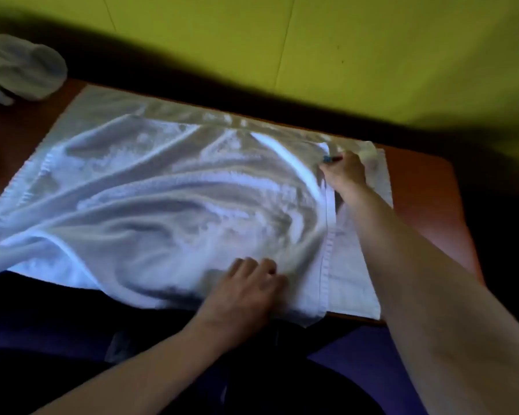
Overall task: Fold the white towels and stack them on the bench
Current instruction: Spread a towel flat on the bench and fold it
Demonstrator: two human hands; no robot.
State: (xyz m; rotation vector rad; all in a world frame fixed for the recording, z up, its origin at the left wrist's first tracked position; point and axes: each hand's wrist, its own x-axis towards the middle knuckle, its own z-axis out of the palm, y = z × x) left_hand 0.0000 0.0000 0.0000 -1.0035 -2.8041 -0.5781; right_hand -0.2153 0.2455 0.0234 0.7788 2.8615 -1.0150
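**Towel spread on bench, both hands at its right end**

Head view, looking down. A white towel (162, 205) lies across a reddish-brown bench (426, 187), rumpled into long ridges that fan out from the right side. It appears doubled over — a thinner under-layer shows along the far edge and at the right end, where a flat hemmed strip lies exposed beside the upper layer's border. The near edge of the towel hangs over the front of the bench, toward the person's dark-clothed lap.

The right hand (343, 172) reaches to the far right corner of the upper layer; its fingers are curled on the cloth there, and the folds converge on this point. The frame is blurred, so the exact pinch cannot be made out. A small blue-and-red mark sits at the fingertips; what it is cannot be told.

The left hand (246, 292) rests near the front right corner, knuckles up, fingers bent down into the cloth — it appears to hold the towel's near edge, though blur hides the fingertips.

A second towel (18, 70), bunched and unfolded, lies at the far left end of the bench, apart from the first. Behind the bench stands a yellow-green wall (342, 40).
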